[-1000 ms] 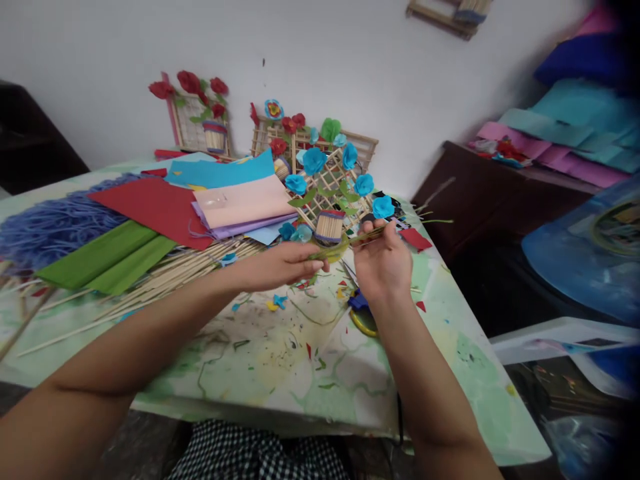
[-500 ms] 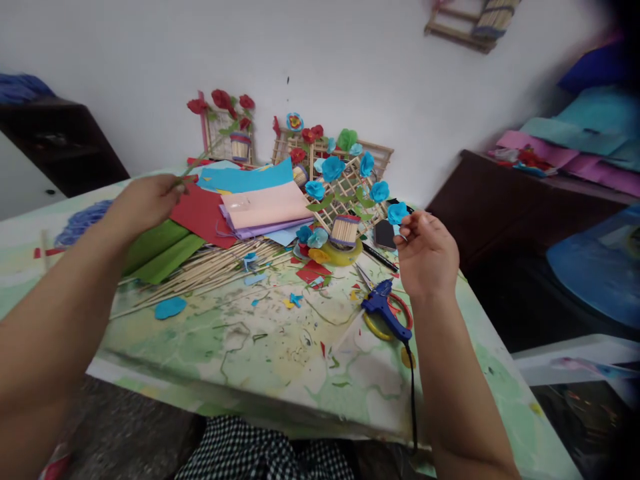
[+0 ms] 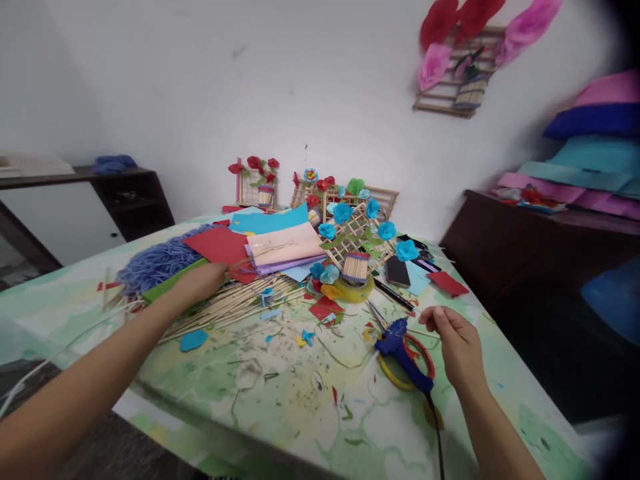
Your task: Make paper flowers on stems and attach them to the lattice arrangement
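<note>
My left hand (image 3: 206,283) is closed over the bundle of thin wooden sticks (image 3: 235,303), beside folded green paper (image 3: 167,283). A thin stick (image 3: 263,253) reaches from its fingers across the pink paper (image 3: 285,243). My right hand (image 3: 457,343) hovers over the table's right side, thumb and fingertips together; what they hold, if anything, cannot be made out. Near it lie a blue glue gun (image 3: 400,347) and scissors (image 3: 421,357) with red and yellow handles. Behind stands a stick lattice (image 3: 355,233) with blue paper flowers (image 3: 343,213) and a small stick pot (image 3: 356,267).
Blue yarn (image 3: 160,263) and red paper (image 3: 215,244) lie at the left. A phone (image 3: 398,272), a black pen (image 3: 394,295) and a tape roll (image 3: 357,290) sit right of centre. Paper scraps dot the table (image 3: 280,387). The glue gun's cord (image 3: 438,427) runs off the front.
My left hand has come down from above the papers to the stick bundle. My right hand has moved down, away from the blue flower. The view has tilted upward.
</note>
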### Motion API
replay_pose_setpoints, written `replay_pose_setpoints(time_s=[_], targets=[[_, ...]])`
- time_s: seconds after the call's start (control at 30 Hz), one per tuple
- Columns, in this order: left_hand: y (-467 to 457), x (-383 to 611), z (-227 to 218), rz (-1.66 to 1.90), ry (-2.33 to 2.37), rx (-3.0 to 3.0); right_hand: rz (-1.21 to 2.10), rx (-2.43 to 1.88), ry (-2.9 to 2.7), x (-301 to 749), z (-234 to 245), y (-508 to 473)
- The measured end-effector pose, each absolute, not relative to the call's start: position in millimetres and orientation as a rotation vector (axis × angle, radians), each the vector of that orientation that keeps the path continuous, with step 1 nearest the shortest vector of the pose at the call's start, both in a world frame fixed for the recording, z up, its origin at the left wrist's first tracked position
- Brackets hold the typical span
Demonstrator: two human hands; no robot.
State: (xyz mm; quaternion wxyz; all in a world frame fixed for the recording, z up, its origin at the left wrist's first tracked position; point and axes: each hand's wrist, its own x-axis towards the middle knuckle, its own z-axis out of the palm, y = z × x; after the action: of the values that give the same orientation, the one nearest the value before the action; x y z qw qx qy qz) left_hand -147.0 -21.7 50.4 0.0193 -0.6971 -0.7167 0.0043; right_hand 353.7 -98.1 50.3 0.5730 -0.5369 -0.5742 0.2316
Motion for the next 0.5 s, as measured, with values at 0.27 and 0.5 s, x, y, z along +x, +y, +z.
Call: replay_pose_setpoints(time_s=[0.27,0.5], targets=[[-13,-131,70,0.102,-2.139,-2.126,0.251,-1.579,-1.6,372,18,-89],[-28,-38,64,-0.081,-1.837,-2.375,0.065,-1.655,-1.975,360,11,-89]])
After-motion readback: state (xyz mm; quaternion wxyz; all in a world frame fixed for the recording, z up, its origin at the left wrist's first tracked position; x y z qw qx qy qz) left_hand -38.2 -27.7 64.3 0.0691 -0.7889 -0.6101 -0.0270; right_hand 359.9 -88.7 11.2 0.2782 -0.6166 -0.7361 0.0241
